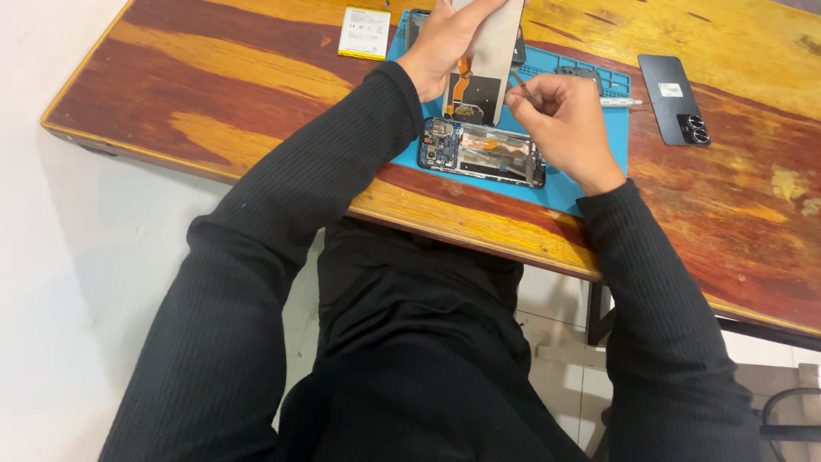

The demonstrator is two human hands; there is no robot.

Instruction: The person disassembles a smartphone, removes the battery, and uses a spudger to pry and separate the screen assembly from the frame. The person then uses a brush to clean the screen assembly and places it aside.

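The screen panel (499,43) was held up on edge over the far half of the blue mat (611,141), its grey back toward the camera, w/ a dark patch and an orange ribbon cable (463,79) near its lower end. The left hand (445,43) gripped it from the left side, fingers wrapped round the edge and pressed tight on it. The panel's lower edge sat just above the opened phone body (481,152).

The right hand (564,120) was just beside the panel on the right, thumb and forefinger pinched together on a thin metal tool (523,89), prob. tweezers, tip angled up toward the panel's lower right edge. Can't tell if the tip touched it.

The phone body lay flat on the mat's near half, lengthwise left to right, open side up: blue frame, circuit board at the left end, silvery middle w/ an orange strip. The mat served as the tray for all this; small moulded compartments (590,79) ran along its far edge, contents too small to make out. A slim pen-like tool (623,102) lay on the mat behind the right hand.

Off the mat on the wooden table (256,94): a white-and-yellow battery (364,32) to the left, a dark back cover (674,99) w/ camera rings to the right, well apart from the mat. Both arms wore black ribbed sleeves.
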